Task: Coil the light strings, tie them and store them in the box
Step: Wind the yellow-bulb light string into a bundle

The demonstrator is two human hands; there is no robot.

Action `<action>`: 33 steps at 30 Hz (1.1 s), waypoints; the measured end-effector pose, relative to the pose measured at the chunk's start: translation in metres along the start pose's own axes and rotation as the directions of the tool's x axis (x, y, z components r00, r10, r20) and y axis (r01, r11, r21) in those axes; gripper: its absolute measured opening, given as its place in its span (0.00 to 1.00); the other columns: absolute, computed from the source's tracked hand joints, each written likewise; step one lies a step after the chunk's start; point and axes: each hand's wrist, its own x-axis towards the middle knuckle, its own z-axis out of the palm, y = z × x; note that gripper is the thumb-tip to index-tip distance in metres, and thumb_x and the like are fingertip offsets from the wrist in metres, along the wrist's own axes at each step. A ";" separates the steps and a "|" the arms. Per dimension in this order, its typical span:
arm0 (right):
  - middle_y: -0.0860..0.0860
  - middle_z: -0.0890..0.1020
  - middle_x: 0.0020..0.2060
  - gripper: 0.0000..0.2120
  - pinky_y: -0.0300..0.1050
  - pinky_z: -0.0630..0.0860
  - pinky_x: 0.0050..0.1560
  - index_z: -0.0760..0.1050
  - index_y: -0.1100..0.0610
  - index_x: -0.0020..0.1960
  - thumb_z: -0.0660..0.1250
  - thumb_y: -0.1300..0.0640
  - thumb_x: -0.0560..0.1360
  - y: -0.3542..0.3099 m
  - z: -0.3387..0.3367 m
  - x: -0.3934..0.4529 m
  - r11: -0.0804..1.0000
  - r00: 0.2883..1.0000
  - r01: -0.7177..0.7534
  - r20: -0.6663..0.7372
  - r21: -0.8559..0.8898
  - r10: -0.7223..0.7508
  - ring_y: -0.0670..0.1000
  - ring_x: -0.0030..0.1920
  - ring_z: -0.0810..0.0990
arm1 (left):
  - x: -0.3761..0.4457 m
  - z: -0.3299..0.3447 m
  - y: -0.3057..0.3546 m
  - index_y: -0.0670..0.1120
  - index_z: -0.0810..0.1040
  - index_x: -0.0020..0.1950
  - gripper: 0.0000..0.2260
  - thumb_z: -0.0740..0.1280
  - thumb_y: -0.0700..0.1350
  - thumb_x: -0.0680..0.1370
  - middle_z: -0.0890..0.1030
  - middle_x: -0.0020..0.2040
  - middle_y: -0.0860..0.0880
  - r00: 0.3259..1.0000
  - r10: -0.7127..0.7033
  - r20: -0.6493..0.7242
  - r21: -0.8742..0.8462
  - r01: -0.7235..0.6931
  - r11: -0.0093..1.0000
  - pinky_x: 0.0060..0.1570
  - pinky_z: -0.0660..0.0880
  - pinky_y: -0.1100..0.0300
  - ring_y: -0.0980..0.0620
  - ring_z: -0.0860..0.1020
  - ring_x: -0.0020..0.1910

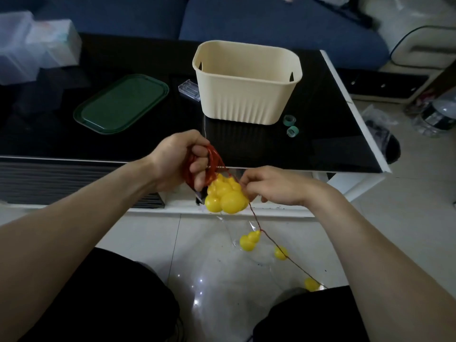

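Observation:
My left hand [180,161] grips a bundle of red wire loops [213,159] just in front of the table's near edge. A cluster of yellow gourd-shaped lights [225,196] hangs from the loops between my hands. My right hand [274,186] pinches the red wire right beside the cluster. The loose end of the string [276,245] trails down to the floor with more yellow gourds [249,240] on it. The cream ribbed box [246,82] stands open on the black table [320,144], beyond my hands.
A green lid or tray [121,103] lies left of the box. A small clear plastic case [189,90] sits beside the box. Two green tape rolls [291,125] lie at the box's right front. A blue sofa [271,18] is behind the table. My knees are below.

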 end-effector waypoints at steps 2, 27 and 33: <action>0.50 0.86 0.46 0.06 0.39 0.72 0.45 0.77 0.50 0.44 0.66 0.59 0.77 0.003 -0.001 0.000 0.999 0.999 -0.043 0.009 -0.022 0.043 0.47 0.48 0.82 | 0.000 -0.003 0.002 0.49 0.63 0.27 0.20 0.54 0.46 0.80 0.59 0.20 0.50 1.000 0.012 0.014 -0.035 -0.012 0.999 0.18 0.57 0.65 0.52 0.58 0.15; 0.49 0.69 0.49 0.16 0.39 0.65 0.49 0.80 0.53 0.66 0.59 0.61 0.82 0.004 0.017 0.004 0.934 0.927 0.038 -0.336 -0.356 -0.166 0.52 0.52 0.74 | 0.011 0.012 -0.012 0.46 0.69 0.40 0.11 0.62 0.51 0.79 0.62 0.32 0.51 0.999 -0.040 -0.008 -0.229 0.037 0.973 0.36 0.66 0.58 0.53 0.62 0.29; 0.48 0.82 0.46 0.12 0.39 0.74 0.44 0.82 0.55 0.55 0.64 0.65 0.77 -0.005 0.020 -0.001 0.951 0.829 0.178 -0.482 -0.252 -0.283 0.42 0.42 0.77 | 0.016 0.018 -0.021 0.47 0.66 0.38 0.15 0.55 0.48 0.84 0.64 0.28 0.50 0.982 -0.060 -0.180 -0.283 0.007 0.959 0.27 0.66 0.60 0.53 0.62 0.24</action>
